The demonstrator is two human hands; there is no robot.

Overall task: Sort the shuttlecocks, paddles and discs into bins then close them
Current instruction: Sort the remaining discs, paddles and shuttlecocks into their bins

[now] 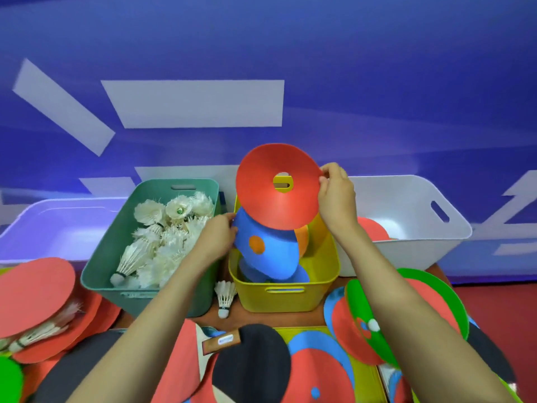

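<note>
Over the yellow bin (286,299), our right hand (337,199) pinches the right rim of a red disc (261,196), thumb and fingertips closed on its edge. The disc is raised and tilted, so we can see the bin's far handle through its centre hole. We judge it is held this way to slide down onto the stack. Our left hand (216,237) grips the left edge of a blue disc (273,248) that leans out of the bin, most likely to steady or flatten it so that the red one has room. More blue and orange discs crowd the bin beneath and stand above its rim, which could get in the way of closing it.

Just left stands the green bin (101,266), piled with shuttlecocks (162,237). One stray shuttlecock (224,298) stands on the surface between the two bins. To the right is a white bin (406,248) with something red inside. Nearer to us lie a black paddle (252,365) and many loose discs (377,330), all still unsorted.
</note>
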